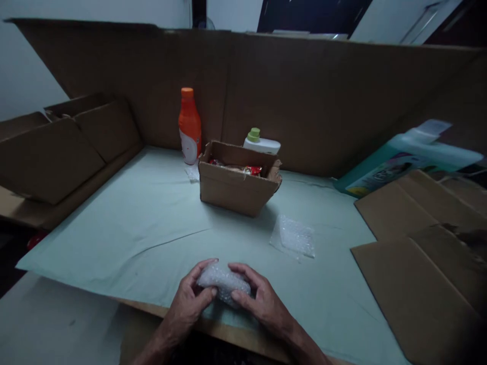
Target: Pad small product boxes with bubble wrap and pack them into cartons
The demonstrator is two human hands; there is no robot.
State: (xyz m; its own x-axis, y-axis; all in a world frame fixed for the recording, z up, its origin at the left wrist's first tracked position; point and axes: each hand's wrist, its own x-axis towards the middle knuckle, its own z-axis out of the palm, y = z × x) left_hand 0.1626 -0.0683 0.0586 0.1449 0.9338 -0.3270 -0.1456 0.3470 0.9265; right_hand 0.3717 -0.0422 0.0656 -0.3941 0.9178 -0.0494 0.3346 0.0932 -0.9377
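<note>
Between my two hands, at the front edge of the covered table, is a bubble-wrapped bundle (223,284); what is inside cannot be made out. My left hand (194,291) grips its left end, thumb in front and fingers behind. On the right end, my right hand (256,294) is closed in the same manner. A flat piece of bubble wrap (294,237) lies on the cloth to the right, beyond my right hand. Farther back stands an open cardboard box (236,187) with red-and-clear packets (253,171) inside.
Behind the box stand an orange bottle (189,126) and a white bottle with a green cap (262,144). A jug of teal liquid (403,157) leans at the right, near cardboard flaps (422,253). More cardboard boxes (57,147) sit left; a cardboard wall (304,96) closes the back.
</note>
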